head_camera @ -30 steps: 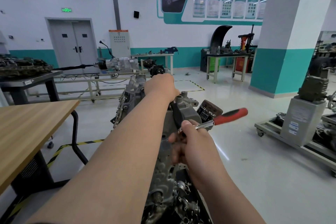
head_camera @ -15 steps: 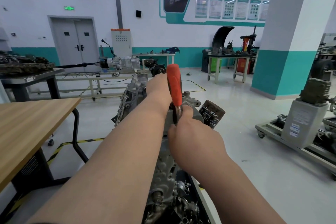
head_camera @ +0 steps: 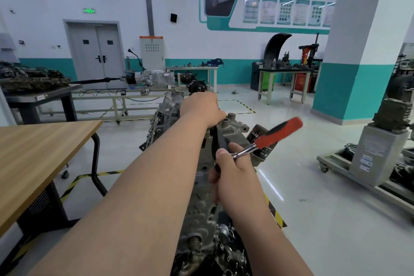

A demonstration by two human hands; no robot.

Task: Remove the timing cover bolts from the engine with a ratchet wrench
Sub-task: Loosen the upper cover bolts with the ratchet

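Our right hand [head_camera: 233,170] grips the wrench [head_camera: 279,133], our left hand [head_camera: 201,107] the engine [head_camera: 235,129]. We should swing it flat and slow.

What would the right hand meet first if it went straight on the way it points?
Most likely the engine: its dark cover lies just beyond the right hand. Depth is hard to judge.

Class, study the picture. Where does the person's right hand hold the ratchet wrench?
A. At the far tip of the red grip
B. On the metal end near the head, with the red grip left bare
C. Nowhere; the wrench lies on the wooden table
B: the right hand closes round the metal end of the ratchet wrench, whose red grip sticks out bare, up and to the right.
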